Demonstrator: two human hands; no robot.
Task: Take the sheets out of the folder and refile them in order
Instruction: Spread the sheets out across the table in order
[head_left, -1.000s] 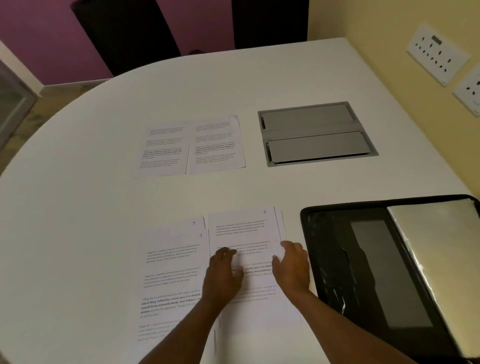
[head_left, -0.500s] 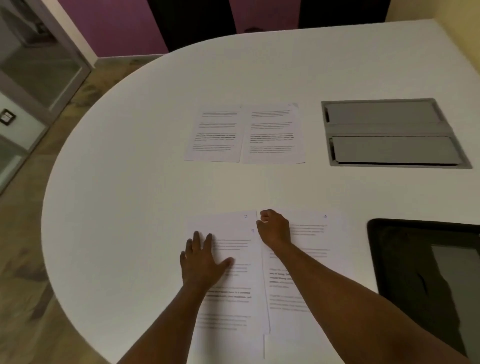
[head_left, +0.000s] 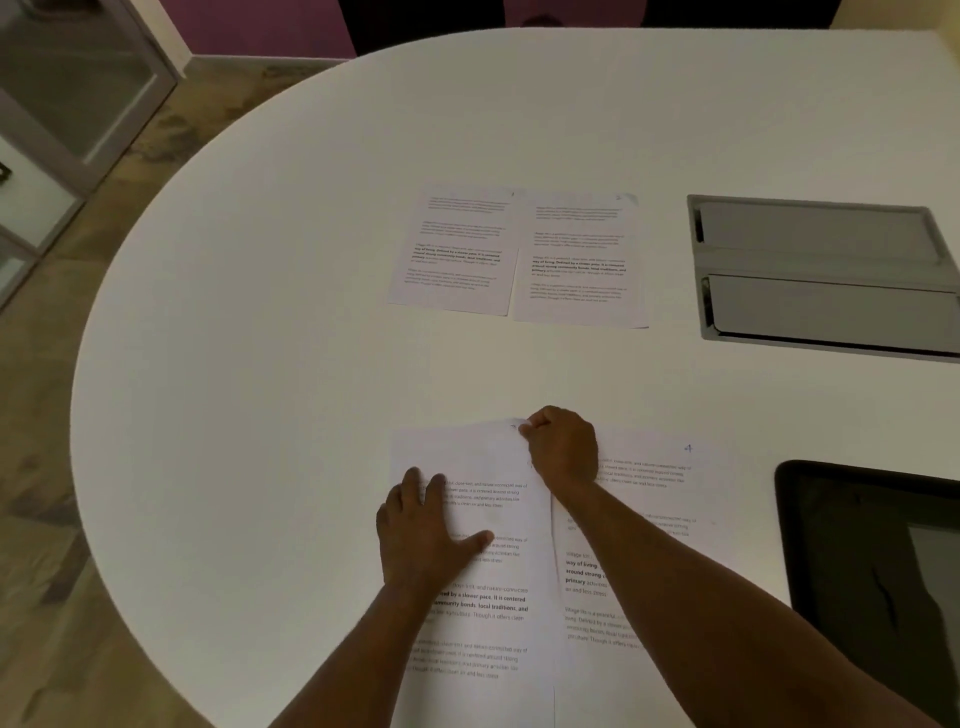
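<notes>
Sheets near the person lie side by side on the counter (head_left: 270, 312): left hand (head_left: 423, 530) flat, pinning the left sheet (head_left: 483, 571), right hand (head_left: 563, 447) pinching its top corner, likely to lift it.

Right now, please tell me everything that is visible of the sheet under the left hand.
The near left sheet is white paper printed with paragraphs of black text, some bold. It lies flat on the white table, its right edge meeting the next sheet. The left hand rests flat on its left side, and the right hand pinches its top right corner, which looks slightly lifted.
</notes>
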